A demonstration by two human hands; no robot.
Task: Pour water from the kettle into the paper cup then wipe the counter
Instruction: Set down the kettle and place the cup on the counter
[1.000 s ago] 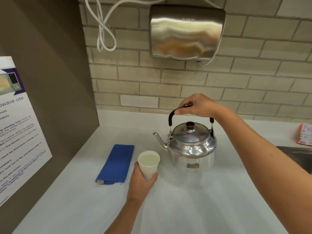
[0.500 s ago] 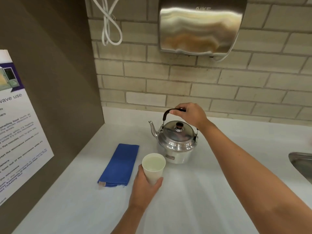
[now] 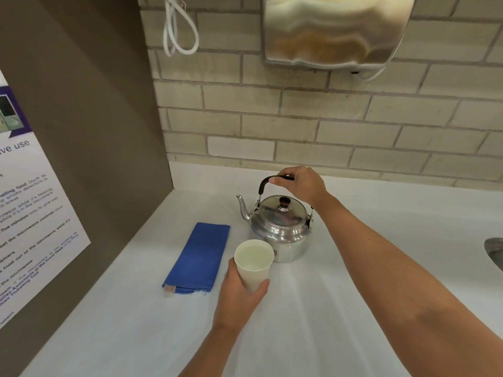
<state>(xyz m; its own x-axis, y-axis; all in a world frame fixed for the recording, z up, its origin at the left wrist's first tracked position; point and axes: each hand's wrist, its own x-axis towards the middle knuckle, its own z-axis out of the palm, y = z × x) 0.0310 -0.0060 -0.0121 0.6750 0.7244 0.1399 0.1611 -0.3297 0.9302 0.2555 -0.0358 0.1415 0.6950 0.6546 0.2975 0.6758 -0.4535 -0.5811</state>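
Observation:
A shiny metal kettle stands upright on the white counter, spout pointing left. My right hand grips its black handle from above. In front of it a white paper cup holds water. My left hand is wrapped around the cup's lower part. The cup overlaps the kettle's front in view; I cannot tell if they touch. A folded blue cloth lies flat on the counter just left of the cup.
A brown side panel with a printed notice closes the left. The brick wall carries a steel hand dryer and a looped white cable. A sink edge shows at the right.
The kettle has gone from held above the counter to standing on it, farther back and upright. My left hand and the cup have stayed nearly in place. The view has tilted downward.

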